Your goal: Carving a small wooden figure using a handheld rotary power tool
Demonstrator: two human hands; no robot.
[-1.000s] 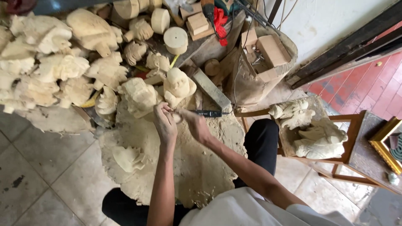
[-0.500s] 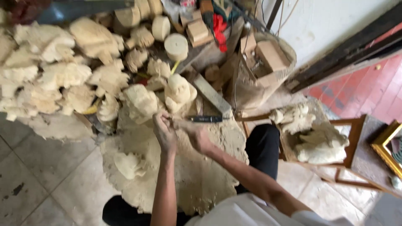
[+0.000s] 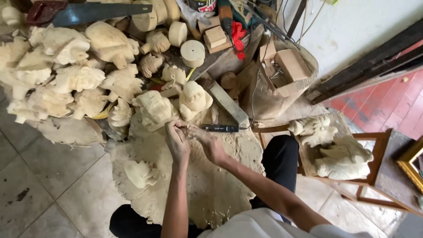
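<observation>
A pale, rough-cut wooden carving (image 3: 155, 110) stands tilted on the sawdust heap. Just right of it lies a slim black rotary tool (image 3: 220, 128), seemingly flat, pointing left.

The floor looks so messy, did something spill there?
Yes, pale sawdust lies in a thick heap on the tiled floor under both hands. The left hand and right hand work beside a black rotary tool. A small carving lies tipped in the dust.
</observation>
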